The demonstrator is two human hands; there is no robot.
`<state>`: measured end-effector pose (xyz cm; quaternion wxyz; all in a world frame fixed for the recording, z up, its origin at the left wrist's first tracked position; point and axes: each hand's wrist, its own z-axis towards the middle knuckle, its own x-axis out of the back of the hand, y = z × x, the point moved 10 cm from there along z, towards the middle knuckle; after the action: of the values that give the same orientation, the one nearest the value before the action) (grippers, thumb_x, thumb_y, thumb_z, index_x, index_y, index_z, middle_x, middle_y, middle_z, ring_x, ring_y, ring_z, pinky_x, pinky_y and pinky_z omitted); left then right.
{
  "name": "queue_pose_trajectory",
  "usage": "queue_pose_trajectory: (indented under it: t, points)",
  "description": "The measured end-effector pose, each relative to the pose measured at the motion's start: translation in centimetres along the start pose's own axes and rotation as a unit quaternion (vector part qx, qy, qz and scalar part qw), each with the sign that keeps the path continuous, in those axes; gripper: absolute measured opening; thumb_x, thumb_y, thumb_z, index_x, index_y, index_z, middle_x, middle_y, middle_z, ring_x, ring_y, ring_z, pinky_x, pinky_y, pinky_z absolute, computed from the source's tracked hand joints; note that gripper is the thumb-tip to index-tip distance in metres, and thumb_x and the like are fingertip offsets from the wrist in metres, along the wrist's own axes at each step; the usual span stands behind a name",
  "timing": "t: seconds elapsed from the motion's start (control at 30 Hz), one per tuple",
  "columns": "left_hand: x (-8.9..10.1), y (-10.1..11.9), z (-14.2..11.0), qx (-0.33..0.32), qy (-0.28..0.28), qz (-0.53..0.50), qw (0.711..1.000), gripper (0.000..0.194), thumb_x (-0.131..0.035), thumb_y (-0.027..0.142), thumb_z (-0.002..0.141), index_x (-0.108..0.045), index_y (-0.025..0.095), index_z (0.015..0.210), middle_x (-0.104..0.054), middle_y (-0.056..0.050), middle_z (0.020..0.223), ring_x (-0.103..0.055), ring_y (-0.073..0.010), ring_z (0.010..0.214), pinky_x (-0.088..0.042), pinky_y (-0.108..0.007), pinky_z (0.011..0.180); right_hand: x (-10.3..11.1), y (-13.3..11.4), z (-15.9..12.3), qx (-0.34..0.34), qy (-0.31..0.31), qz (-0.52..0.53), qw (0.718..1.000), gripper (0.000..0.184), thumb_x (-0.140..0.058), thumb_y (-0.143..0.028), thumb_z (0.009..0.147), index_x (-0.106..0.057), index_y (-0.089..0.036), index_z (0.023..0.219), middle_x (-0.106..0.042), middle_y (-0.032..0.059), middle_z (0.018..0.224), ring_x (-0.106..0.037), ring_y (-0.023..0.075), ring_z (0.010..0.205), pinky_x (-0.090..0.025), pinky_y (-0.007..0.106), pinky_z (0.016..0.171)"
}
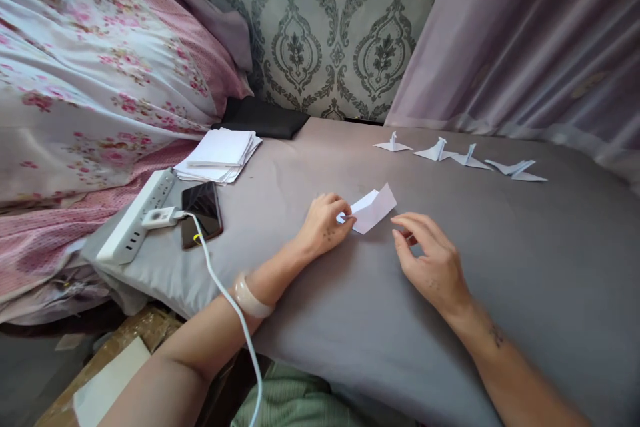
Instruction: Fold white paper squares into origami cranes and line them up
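Note:
A folded white paper (pixel 373 209) lies on the grey sheet (pixel 500 267) in the middle. My left hand (pixel 324 225) pinches its left end, fingers closed on it. My right hand (pixel 430 259) hovers just right of the paper with its fingers loosely curled and apart, holding nothing. Several finished folded paper figures (pixel 440 151) stand in a row at the far right of the sheet.
A stack of white paper sheets (pixel 220 155) lies at the back left, beside a black pouch (pixel 265 117). A phone (pixel 201 212) on a white cable (pixel 225 293) and a white power strip (pixel 137 215) lie at the left edge. Floral bedding (pixel 90 80) is piled on the left.

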<state>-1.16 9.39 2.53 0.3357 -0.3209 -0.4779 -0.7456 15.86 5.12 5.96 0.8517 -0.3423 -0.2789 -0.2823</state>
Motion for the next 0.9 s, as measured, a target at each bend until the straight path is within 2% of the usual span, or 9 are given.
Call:
queue_pose_trajectory:
  t: [0.13,0.23,0.33,0.43,0.5,0.6,0.7,0.77,0.9]
  points:
    - [0.0,4.5,-1.9,-0.146,0.039,0.149,0.977,0.023,-0.042,0.024,0.094,-0.061,0.017,0.082,-0.067,-0.006,0.081,-0.056,-0.0193,0.08,-0.036,-0.036,0.076,-0.8,-3.0,-0.6,0.105,-0.033,-0.043,0.993,0.053,-0.048,-0.009,0.09,-0.043,-0.025,0.139,-0.054,0.0098,0.136,-0.059,0.0206,0.116,-0.052,0.034,0.094]
    - [0.1,6.5,-2.9,-0.193,0.029,0.106,0.975,0.023,-0.045,0.031,0.093,-0.061,0.018,0.082,-0.068,-0.004,0.076,-0.057,-0.0176,0.077,-0.035,-0.035,0.074,-2.8,-3.3,-1.3,0.135,-0.12,-0.034,0.983,0.057,-0.04,-0.006,0.091,-0.034,-0.025,0.145,-0.054,0.0091,0.136,-0.054,0.0198,0.123,-0.049,0.035,0.1]
    - [1.5,5.3,-2.3,-0.125,0.042,-0.007,0.991,0.026,-0.047,0.038,0.093,-0.061,0.018,0.082,-0.069,-0.003,0.076,-0.058,-0.0151,0.075,-0.037,-0.033,0.078,-3.7,-1.3,-1.4,0.09,-0.167,-0.036,0.981,0.052,-0.036,-0.005,0.09,-0.044,-0.023,0.138,-0.06,0.0093,0.126,-0.06,0.0203,0.115,-0.053,0.036,0.093]
    - [3.1,2.3,-1.6,-0.025,0.085,-0.057,0.994,0.024,-0.044,0.032,0.095,-0.062,0.018,0.085,-0.069,-0.002,0.081,-0.06,-0.0146,0.078,-0.038,-0.032,0.083,-3.7,0.9,-1.3,0.063,-0.184,-0.043,0.98,0.043,-0.037,-0.002,0.086,-0.06,-0.021,0.119,-0.062,0.009,0.122,-0.064,0.0204,0.106,-0.055,0.035,0.088]
    - [2.8,1.1,-1.1,-0.015,0.062,-0.058,0.996,0.02,-0.043,0.023,0.093,-0.063,0.019,0.092,-0.071,-0.003,0.089,-0.062,-0.015,0.085,-0.037,-0.033,0.089,-3.7,2.2,-1.2,0.057,-0.196,-0.034,0.978,0.042,-0.036,-0.001,0.085,-0.065,-0.021,0.107,-0.063,0.0077,0.123,-0.066,0.0191,0.103,-0.055,0.032,0.085]
    - [0.9,0.8,-0.9,-0.06,-0.014,-0.037,0.997,0.038,-0.038,0.004,0.083,-0.061,0.021,0.109,-0.069,-0.004,0.113,-0.059,-0.0175,0.11,-0.033,-0.037,0.1,-3.7,3.9,-1.0,0.047,-0.203,-0.014,0.978,0.04,-0.037,-0.002,0.083,-0.068,-0.021,0.098,-0.065,0.0067,0.122,-0.068,0.0173,0.096,-0.056,0.031,0.082]
    - [-1.5,1.4,-1.4,-0.137,-0.085,0.024,0.987,0.059,-0.039,-0.003,0.073,-0.056,0.023,0.123,-0.056,-0.005,0.138,-0.039,-0.0237,0.136,-0.026,-0.045,0.108,-3.6,5.1,-0.6,0.028,-0.191,-0.013,0.981,0.039,-0.039,-0.003,0.08,-0.069,-0.021,0.096,-0.065,0.0058,0.123,-0.067,0.0186,0.101,-0.056,0.033,0.085]
    - [-2.4,1.8,-1.7,-0.178,-0.095,0.069,0.977,0.056,-0.041,0.0,0.078,-0.057,0.025,0.125,-0.05,-0.005,0.144,-0.03,-0.0278,0.141,-0.022,-0.049,0.11,-3.4,5.2,-0.4,0.034,-0.177,-0.014,0.983,0.04,-0.039,-0.002,0.079,-0.069,-0.021,0.098,-0.063,0.0057,0.126,-0.062,0.0203,0.114,-0.053,0.035,0.093]
    - [-2.6,1.9,-1.1,-0.207,-0.065,0.116,0.969,0.032,-0.042,0.013,0.092,-0.067,0.027,0.108,-0.058,-0.004,0.136,-0.036,-0.0282,0.137,-0.022,-0.051,0.108,-3.4,4.2,0.0,0.079,-0.174,-0.023,0.981,0.05,-0.036,0.002,0.078,-0.064,-0.017,0.115,-0.056,0.0079,0.137,-0.043,0.0218,0.135,-0.044,0.041,0.108]
